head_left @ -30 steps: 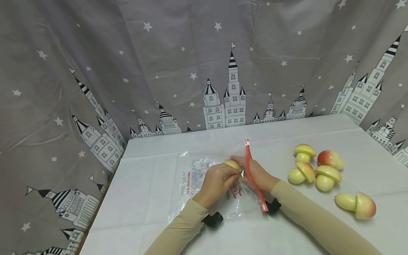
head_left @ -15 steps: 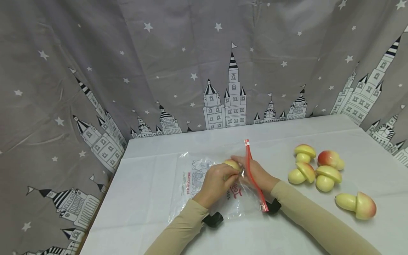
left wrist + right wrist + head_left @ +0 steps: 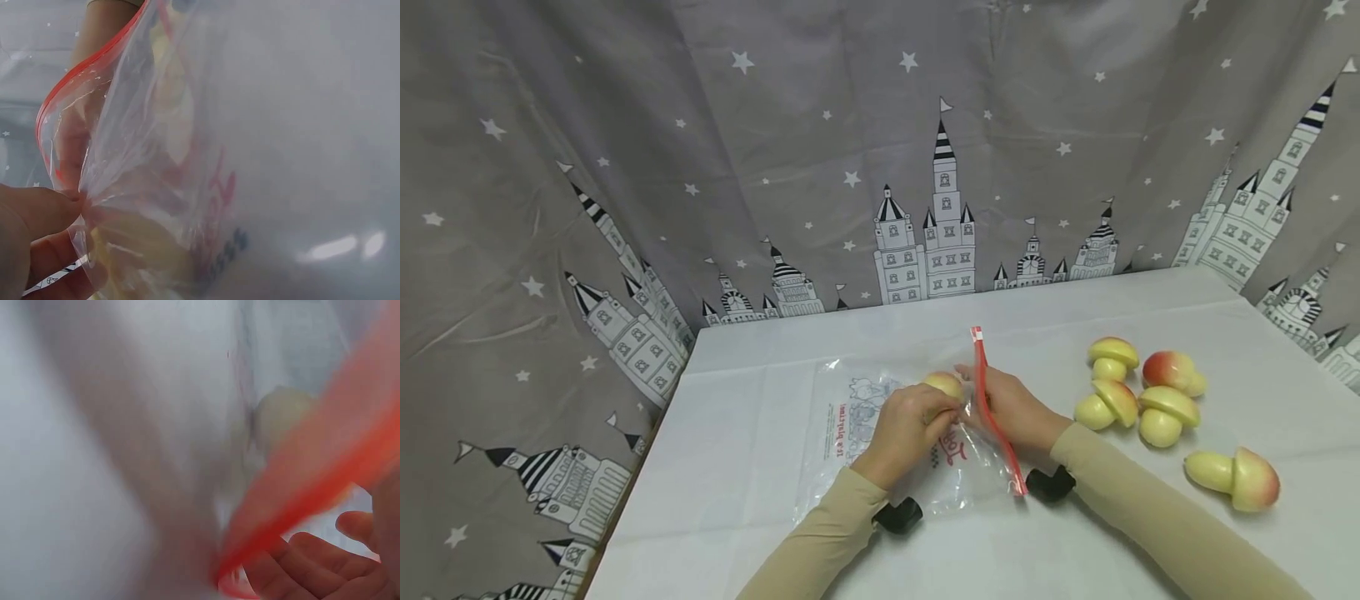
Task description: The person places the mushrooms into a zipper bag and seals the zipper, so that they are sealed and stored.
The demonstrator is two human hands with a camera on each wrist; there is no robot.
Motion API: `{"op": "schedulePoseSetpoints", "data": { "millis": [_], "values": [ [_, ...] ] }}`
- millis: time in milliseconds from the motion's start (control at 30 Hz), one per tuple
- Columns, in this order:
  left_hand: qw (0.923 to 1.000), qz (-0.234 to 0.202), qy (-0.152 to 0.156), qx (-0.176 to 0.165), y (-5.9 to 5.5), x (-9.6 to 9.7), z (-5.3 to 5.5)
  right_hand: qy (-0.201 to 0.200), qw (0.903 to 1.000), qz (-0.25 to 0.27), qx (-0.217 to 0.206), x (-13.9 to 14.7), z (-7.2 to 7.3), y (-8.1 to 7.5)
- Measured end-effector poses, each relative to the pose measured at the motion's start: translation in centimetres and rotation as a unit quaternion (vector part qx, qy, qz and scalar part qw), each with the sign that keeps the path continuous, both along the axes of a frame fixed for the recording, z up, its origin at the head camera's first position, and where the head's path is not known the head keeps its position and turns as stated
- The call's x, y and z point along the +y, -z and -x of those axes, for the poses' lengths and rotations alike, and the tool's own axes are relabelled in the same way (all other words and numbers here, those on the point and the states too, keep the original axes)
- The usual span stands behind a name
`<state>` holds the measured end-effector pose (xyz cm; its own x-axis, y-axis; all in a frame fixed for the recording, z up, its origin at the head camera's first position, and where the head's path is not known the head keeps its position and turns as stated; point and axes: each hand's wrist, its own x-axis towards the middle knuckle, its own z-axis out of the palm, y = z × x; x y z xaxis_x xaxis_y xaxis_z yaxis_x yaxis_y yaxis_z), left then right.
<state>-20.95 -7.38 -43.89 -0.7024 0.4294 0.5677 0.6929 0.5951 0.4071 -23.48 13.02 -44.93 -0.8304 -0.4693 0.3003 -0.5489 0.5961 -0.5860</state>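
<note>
A clear zip bag [image 3: 827, 467] with a red zip edge [image 3: 997, 425] lies mid-table in the head view. Inside is a yellow-and-red toy mushroom [image 3: 943, 382], seen blurred through the film in the right wrist view. Beside the mushroom, my left hand [image 3: 901, 432] pinches the bag's plastic between thumb [image 3: 44, 209] and fingers; that wrist view shows the film gathered there. My right hand [image 3: 1013, 410] reaches through the bag's mouth, its fingers [image 3: 312, 565] loosely bent and apart from the mushroom.
Several more toy mushrooms [image 3: 1163, 417] sit in a group to the right on the white table [image 3: 715, 467]. One mushroom [image 3: 1236, 479] lies on its side closer to the front. A grey castle-print curtain [image 3: 820, 108] hangs behind the table.
My right hand has drawn back to the right from the toy mushroom, toward the bag's mouth. The mushroom stays in the bag, and my left hand keeps its pinch.
</note>
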Motion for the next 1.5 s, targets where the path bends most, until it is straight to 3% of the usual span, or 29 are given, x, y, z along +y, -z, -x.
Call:
{"op": "schedulePoseSetpoints", "data": {
  "millis": [133, 667, 1100, 1333, 1500],
  "values": [
    [1.0, 0.006, -0.005, 0.003, 0.1, -0.2, 0.0, 0.007, 0.9998, 0.006, -0.02, 1.4, -0.5, -0.3],
    [0.9999, -0.001, -0.009, -0.004, 0.5, -0.6, 0.0, 0.052, 0.9974, -0.047, -0.019, 6.3, -3.6, -2.6],
    [1.0, 0.005, -0.003, -0.002, 0.3, -0.4, 0.1, 0.096, 0.9925, -0.069, 0.029, 10.0, -5.5, -4.7],
    [1.0, 0.003, 0.0, 0.006, 0.1, -0.2, 0.0, 0.103, 0.9888, -0.06, 0.089, 11.9, -6.1, -5.1],
    [1.0, -0.001, 0.006, 0.005, 0.1, 0.0, 0.0, 0.125, 0.9848, -0.068, 0.099, 14.3, -7.1, -5.3]
  ]
}}
